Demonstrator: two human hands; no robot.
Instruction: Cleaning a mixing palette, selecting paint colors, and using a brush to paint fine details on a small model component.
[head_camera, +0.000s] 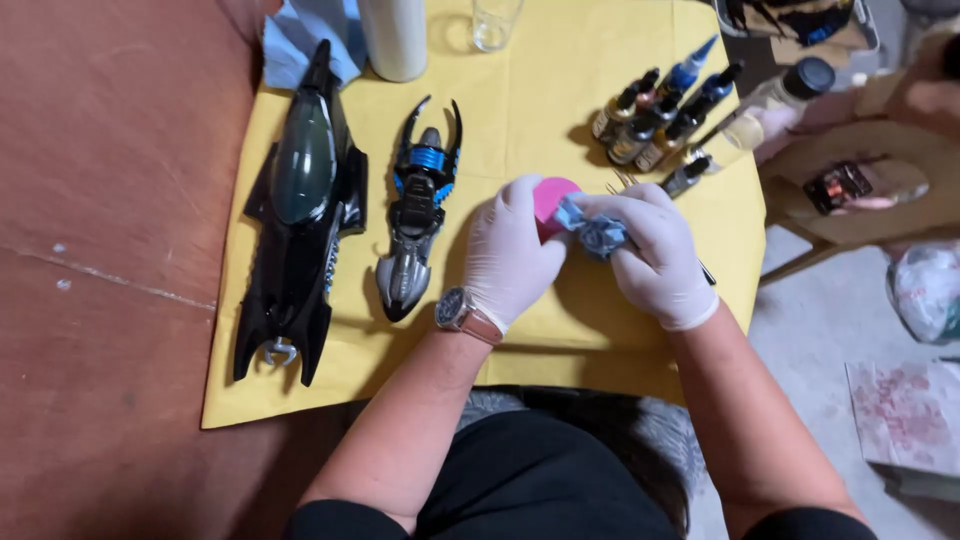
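Over the yellow mat (560, 110), the left hand (508, 255) closes its fingers on a pink pad (553, 195), steadying it, while the right hand (655, 250) pinches a small grey-blue part (597, 233), perhaps a model piece, against it.

White gloves cover both hands, a wristwatch (458, 310) on the left; black sleeves.

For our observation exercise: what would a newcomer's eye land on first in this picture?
Probably the two white-gloved hands at the centre: the left hand grips a bright pink round object, and the right hand pinches a small grey-blue piece against it. Next, the long glossy black toy vehicle lying at the left of the yellow mat.
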